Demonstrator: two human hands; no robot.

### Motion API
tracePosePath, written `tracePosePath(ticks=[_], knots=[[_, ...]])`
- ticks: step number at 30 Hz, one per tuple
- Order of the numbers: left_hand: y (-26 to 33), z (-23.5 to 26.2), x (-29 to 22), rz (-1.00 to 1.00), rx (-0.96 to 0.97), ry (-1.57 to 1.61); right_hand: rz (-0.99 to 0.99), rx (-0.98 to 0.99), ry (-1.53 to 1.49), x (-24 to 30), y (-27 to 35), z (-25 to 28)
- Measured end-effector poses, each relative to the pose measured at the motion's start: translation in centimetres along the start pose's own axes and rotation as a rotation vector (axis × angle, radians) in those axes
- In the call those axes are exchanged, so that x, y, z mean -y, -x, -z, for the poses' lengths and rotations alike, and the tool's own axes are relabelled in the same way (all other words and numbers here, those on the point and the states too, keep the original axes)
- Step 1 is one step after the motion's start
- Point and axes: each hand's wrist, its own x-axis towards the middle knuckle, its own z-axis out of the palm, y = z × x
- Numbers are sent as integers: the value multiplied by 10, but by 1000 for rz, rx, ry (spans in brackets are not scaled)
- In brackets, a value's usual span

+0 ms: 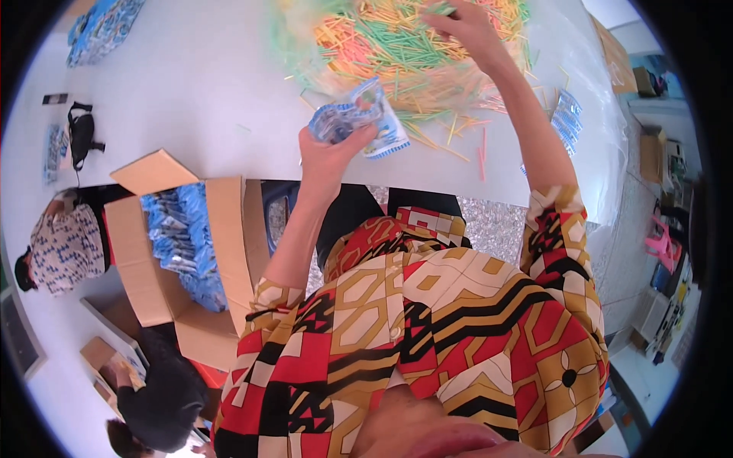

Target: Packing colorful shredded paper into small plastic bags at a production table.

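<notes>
My left hand (336,153) is closed around a blue and white plastic packet (389,126), with the thumb lying across its front. Beyond it spreads a big pile of thin sticks (405,49) in green, yellow, orange and pink, on clear plastic sheeting. Over the far right part of that pile is my right hand (466,27), its fingers pinched on a few green sticks (440,10). Some loose sticks lie at the pile's near edge, among them a pink stick (482,153).
An open cardboard box (145,263) full of blue packets stands at my left. More blue packets (103,30) lie on the white table (206,99), with a black strap (82,137) at left. Another packet (566,122) rests beside my right forearm. Two people (69,252) work at left.
</notes>
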Motion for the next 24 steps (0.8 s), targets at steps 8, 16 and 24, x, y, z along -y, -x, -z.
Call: tracePosePath(ticks=[8,16,24], knots=[[-6,-13,4,-64,89,-118,112,199,-382,49,70,2],[-5,-21,8,-103,77,-187,180,258,-258,57,90,-8],[-14,-27,8,-172,65,-310,236,259,63,61,87,-10]])
